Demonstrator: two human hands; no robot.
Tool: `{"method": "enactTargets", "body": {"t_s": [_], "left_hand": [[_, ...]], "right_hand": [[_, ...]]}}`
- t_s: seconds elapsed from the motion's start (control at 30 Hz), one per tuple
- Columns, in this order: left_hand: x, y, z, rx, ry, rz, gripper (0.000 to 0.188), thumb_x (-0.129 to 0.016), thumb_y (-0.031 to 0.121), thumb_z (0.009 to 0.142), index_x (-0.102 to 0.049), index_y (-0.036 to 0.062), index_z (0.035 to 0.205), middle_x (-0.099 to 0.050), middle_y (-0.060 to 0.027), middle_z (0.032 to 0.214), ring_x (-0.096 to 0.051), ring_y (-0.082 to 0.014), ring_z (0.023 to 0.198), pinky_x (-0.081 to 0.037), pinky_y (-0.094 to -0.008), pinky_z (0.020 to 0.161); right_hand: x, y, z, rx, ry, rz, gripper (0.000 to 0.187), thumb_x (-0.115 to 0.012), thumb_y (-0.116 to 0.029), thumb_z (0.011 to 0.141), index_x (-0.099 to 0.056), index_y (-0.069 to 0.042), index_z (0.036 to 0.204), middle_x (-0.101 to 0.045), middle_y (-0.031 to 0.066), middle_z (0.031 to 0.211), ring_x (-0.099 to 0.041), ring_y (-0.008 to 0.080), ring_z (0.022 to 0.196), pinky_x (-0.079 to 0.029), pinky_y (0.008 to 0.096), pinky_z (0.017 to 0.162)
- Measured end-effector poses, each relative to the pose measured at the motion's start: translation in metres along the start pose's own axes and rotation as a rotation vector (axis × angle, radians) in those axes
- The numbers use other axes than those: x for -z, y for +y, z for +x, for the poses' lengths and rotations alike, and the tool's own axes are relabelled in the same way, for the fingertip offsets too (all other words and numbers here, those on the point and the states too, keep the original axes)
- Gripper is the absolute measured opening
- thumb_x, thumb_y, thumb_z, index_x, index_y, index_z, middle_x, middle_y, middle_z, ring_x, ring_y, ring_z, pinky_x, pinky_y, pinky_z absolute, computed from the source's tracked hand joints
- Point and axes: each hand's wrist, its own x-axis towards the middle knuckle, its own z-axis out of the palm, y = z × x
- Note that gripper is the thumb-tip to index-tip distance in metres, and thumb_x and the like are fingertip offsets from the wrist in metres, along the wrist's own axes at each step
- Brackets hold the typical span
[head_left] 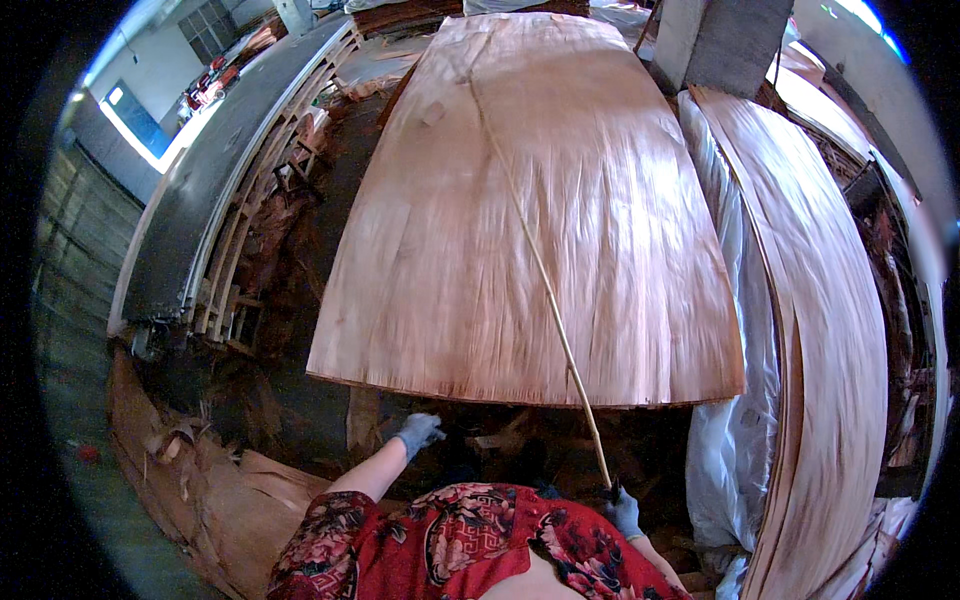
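A large thin sheet of reddish wood veneer lies flat in front of me, its near edge just beyond my hands. My right hand, in a grey glove, is closed on the near end of a long thin pale stick that lies across the sheet and runs away toward its far end. My left hand, also gloved in grey, hangs below the sheet's near edge with fingers loosely curled, holding nothing. My red flowered sleeves fill the bottom of the view.
Another stack of veneer sheets runs along the right over white plastic sheeting. A long conveyor frame stretches away at left. Torn veneer scraps litter the floor at lower left. A concrete pillar stands at top right.
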Motion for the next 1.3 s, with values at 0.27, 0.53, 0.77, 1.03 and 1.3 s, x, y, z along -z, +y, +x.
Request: {"method": "enactTargets", "body": {"t_s": [0.27,0.53,0.77,1.03,1.3], "left_hand": [[-0.004,-0.018,-0.008,0.065,-0.013,-0.06,0.027,-0.05,0.028,0.086,-0.056,0.007,0.1,-0.066,-0.01,0.078,-0.061,-0.0181,0.07,-0.04,-0.0314,0.062],[0.052,-0.071,-0.028,-0.237,0.056,-0.092,0.032,-0.053,0.026,0.086,-0.058,-0.0023,0.1,-0.066,-0.0098,0.082,-0.062,-0.0188,0.073,-0.044,-0.031,0.066],[0.117,-0.18,-0.043,-0.016,0.155,0.118,0.021,-0.052,0.018,0.085,-0.057,-0.0022,0.086,-0.062,-0.0098,0.081,-0.063,-0.0231,0.073,-0.046,-0.036,0.061],[0.21,-0.25,0.006,-0.407,0.254,0.473,0.03,-0.049,0.021,0.085,-0.05,0.0019,0.061,-0.053,-0.0115,0.06,-0.055,-0.0234,0.059,-0.039,-0.0372,0.054],[0.324,-0.363,0.063,-0.199,0.468,-0.565,0.017,-0.051,0.01,0.083,-0.058,-0.0034,0.091,-0.055,-0.0088,0.074,-0.05,-0.0185,0.061,-0.041,-0.0354,0.058]], "right_hand": [[0.017,-0.038,0.075,0.029,0.21,0.14,0.018,-0.057,-0.016,0.08,-0.062,-0.004,0.093,-0.062,0.0123,0.067,-0.06,0.0238,0.061,-0.044,0.0337,0.056],[-0.011,-0.124,0.123,0.033,0.253,0.278,0.025,-0.056,-0.023,0.084,-0.059,0.001,0.083,-0.056,0.0147,0.061,-0.053,0.0207,0.056,-0.04,0.0352,0.052],[-0.02,-0.195,0.169,0.147,0.175,0.357,0.03,-0.056,-0.026,0.084,-0.056,0.002,0.075,-0.052,0.01,0.054,-0.049,0.0186,0.05,-0.037,0.0359,0.047],[-0.068,-0.324,0.141,-0.006,0.04,0.896,0.021,-0.055,-0.016,0.084,-0.061,0.001,0.096,-0.046,-0.0003,0.052,-0.041,0.0084,0.041,-0.032,0.0236,0.038],[-0.123,-0.487,0.234,0.101,0.043,0.514,0.018,-0.055,-0.024,0.081,-0.054,-0.008,0.072,-0.043,0.0008,0.047,-0.038,0.0141,0.033,-0.029,0.0291,0.032]]}}
